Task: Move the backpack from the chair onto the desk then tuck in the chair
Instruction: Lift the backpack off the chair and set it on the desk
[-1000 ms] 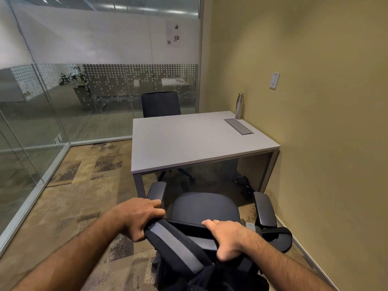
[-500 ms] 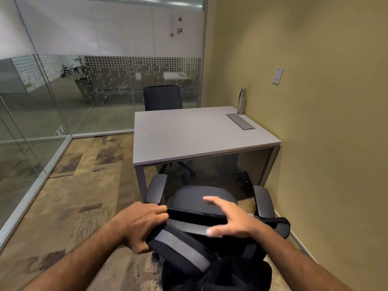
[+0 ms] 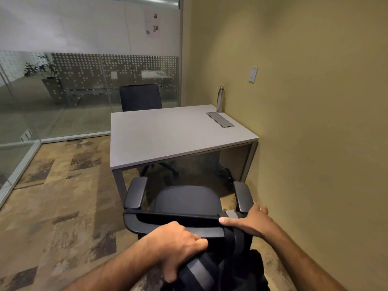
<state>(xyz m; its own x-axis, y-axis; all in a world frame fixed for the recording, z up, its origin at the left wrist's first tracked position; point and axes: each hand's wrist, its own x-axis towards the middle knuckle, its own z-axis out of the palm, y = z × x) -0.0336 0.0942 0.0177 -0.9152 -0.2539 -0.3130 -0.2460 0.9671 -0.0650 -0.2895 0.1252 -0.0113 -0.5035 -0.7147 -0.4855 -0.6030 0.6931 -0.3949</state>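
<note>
With the left hand (image 3: 178, 246) gripping the black backpack (image 3: 220, 267) hung behind the near office chair (image 3: 186, 204), the right hand (image 3: 247, 224) has shifted rightward, now half-open on its strap, tabletop (image 3: 168, 135) awaiting.

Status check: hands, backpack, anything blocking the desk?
Left hand gripping backpack strap. Right hand on strap at chair back. Backpack not on desk. Bottle in far corner only.

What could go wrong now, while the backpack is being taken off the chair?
The backpack hangs behind the chair backrest; a strap may catch there as the left hand and right hand lift it. The chair, probably on casters, might roll away. The bag could knock over the metal bottle upright at the desk corner.
</note>
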